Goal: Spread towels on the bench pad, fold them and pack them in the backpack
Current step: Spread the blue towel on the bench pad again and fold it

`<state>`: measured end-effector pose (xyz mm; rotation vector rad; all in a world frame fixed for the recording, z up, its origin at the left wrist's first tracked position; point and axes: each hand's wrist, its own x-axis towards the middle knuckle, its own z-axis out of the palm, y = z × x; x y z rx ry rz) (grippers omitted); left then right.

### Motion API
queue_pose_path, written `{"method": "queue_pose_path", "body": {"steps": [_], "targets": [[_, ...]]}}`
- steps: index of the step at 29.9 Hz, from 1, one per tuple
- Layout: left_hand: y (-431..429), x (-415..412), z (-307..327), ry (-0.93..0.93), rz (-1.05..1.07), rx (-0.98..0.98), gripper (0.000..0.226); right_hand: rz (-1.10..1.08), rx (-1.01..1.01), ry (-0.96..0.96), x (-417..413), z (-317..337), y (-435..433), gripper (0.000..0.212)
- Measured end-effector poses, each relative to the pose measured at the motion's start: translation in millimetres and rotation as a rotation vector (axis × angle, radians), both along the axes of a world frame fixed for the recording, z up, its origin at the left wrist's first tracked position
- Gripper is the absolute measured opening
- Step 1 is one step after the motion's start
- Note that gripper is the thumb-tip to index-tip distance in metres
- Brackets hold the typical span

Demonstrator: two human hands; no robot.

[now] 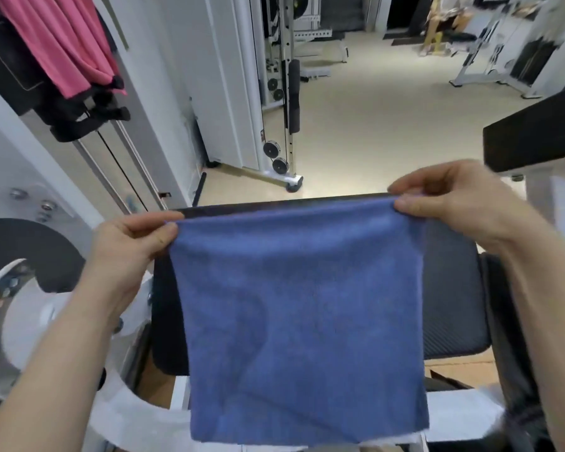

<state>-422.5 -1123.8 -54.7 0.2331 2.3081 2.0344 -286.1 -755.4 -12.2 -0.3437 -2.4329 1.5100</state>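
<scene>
My left hand (134,246) and right hand (454,203) each pinch a top corner of the blue towel (307,321) hanging over the worktop (450,288); I should keep that edge taut and lower it flat.

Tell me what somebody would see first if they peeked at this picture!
The big blue towel fills the middle, held up by its top corners: the left hand pinches one, the right hand the other. Behind it lies the black bench pad, and bright pink cloth hangs at the top left.
</scene>
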Motion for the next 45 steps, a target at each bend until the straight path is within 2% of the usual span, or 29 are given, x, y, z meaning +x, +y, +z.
{"method": "queue_pose_path", "body": {"steps": [2, 4, 10, 15, 19, 21, 23, 27, 30, 36, 39, 42, 45], "targets": [[8.4, -11.2, -29.9, -0.035, 0.035, -0.128, 0.031, -0.072, 0.129, -0.14, -17.1, -29.7, 2.0, 0.011], [16.9, -20.7, -50.9, -0.053, 0.061, -0.222, 0.029, -0.082, 0.162, -0.227, -30.2, -53.1, 2.9, 0.01], [43.1, -56.6, -71.4, -0.031, 0.129, -0.273, 0.02, -0.019, 0.429, -0.329, -68.2, -85.0, 10.9, 0.024], [58.7, -94.4, -77.1, 0.034, 0.205, -0.275, 0.022, -0.16, 0.446, -0.236, -109.7, -94.8, 18.0, 0.009], [61.7, -123.0, -81.9, 0.063, 0.268, -0.288, 0.026, -0.25, 0.462, -0.162, -133.7, -103.1, 18.4, 0.005], [63.6, -128.8, -85.1, 0.084, 0.31, -0.303, 0.021, -0.271, 0.515, -0.136, -140.5, -110.0, 18.7, 0.007], [66.2, -127.8, -89.4, 0.139, 0.321, -0.348, 0.013, -0.269, 0.516, -0.114, -142.4, -118.9, 18.0, 0.018], [57.3, -105.9, -90.8, 0.193, 0.363, -0.369, 0.018, -0.279, 0.478, -0.025, -123.0, -125.5, 6.0, 0.041], [37.2, -56.0, -101.9, 0.144, 0.366, -0.408, 0.015, -0.314, 0.451, -0.034, -82.9, -129.4, -11.3, 0.036], [-6.6, 65.7, -168.9, -0.183, 0.325, -0.52, 0.018, -0.333, 0.328, -0.263, 15.2, -183.0, -52.4, 0.029], [-12.6, 96.7, -188.8, -0.28, 0.325, -0.523, 0.016, -0.396, 0.326, -0.353, 42.3, -202.2, -64.3, 0.024], [-9.4, 111.5, -188.9, -0.32, 0.315, -0.501, 0.006, -0.413, 0.318, -0.405, 56.3, -210.2, -73.9, 0.02], [-7.5, 115.6, -184.7, -0.34, 0.303, -0.477, 0.007, -0.409, 0.335, -0.452, 63.4, -215.2, -76.6, 0.018]]}}
